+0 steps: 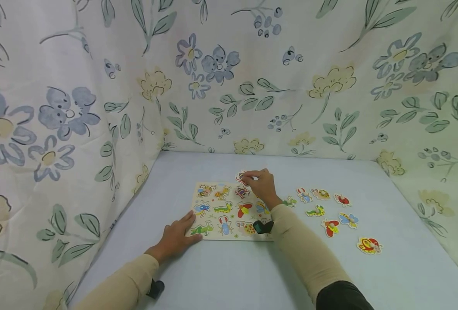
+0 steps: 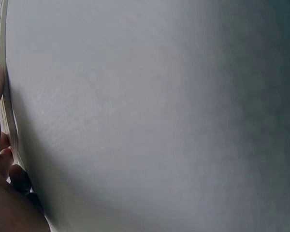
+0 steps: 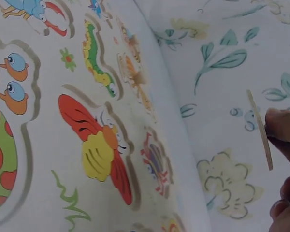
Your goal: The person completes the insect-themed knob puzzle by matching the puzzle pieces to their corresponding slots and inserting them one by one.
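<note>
Right hand (image 1: 263, 186) pinches a thin, white-rimmed, reddish piece (image 1: 239, 175) at the board's (image 1: 234, 218) far edge; left hand (image 1: 176, 237), thumb spread, touches its near-left corner.

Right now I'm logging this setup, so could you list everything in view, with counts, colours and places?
Puzzle board: 1, cream with colourful insect pictures, on the table
Held piece: 1, white-edged with red marks, at the board's far edge in the head view
Loose insect pieces: 8 visible, multicoloured, right of the board
Table: 1, pale grey-blue, under the board
Floral cloth: panel count unclear, white with blue, yellow and green print, behind and beside the table
Wrist devices: 2, dark, one by each forearm
Sleeves: 2, beige, on the forearms
Left hand: 1, bare, touching the board's near-left corner
Right hand: 1, bare, pinching the held piece
</note>
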`<state>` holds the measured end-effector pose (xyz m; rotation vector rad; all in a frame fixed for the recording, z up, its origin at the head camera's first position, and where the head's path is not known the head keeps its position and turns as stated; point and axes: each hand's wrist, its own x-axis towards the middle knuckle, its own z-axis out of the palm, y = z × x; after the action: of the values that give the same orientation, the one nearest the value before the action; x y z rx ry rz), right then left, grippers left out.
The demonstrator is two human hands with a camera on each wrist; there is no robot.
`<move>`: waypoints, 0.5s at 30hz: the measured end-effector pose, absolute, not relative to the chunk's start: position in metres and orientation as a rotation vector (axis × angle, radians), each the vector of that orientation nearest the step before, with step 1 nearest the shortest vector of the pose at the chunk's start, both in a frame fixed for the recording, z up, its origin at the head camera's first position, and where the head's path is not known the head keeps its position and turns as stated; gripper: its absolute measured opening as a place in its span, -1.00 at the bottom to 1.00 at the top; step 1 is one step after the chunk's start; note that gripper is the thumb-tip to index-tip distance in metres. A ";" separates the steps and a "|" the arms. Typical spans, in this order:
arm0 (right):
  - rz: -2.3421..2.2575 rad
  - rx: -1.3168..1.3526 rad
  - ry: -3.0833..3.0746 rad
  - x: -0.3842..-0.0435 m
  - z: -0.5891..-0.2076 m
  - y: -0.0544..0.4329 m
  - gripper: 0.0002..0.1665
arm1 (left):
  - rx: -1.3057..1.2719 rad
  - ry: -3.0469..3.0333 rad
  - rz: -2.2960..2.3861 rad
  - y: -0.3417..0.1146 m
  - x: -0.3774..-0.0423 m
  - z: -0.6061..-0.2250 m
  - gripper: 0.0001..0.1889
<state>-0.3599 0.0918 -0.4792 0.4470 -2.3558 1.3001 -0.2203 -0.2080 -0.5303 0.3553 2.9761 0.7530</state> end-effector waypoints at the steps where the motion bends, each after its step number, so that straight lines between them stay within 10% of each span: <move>1: 1.303 0.452 -2.362 -0.362 -0.483 0.091 -0.90 | 0.354 2.972 0.759 -0.208 -0.220 -0.530 -0.14; 15: 1.353 0.337 -2.502 -0.367 -0.507 0.081 -0.89 | 0.351 2.965 0.766 -0.210 -0.220 -0.531 -0.13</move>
<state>-0.3666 0.0813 -0.5071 0.3373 -2.5020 1.3527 -0.2205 -0.2100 -0.5311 0.3509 2.9645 0.7656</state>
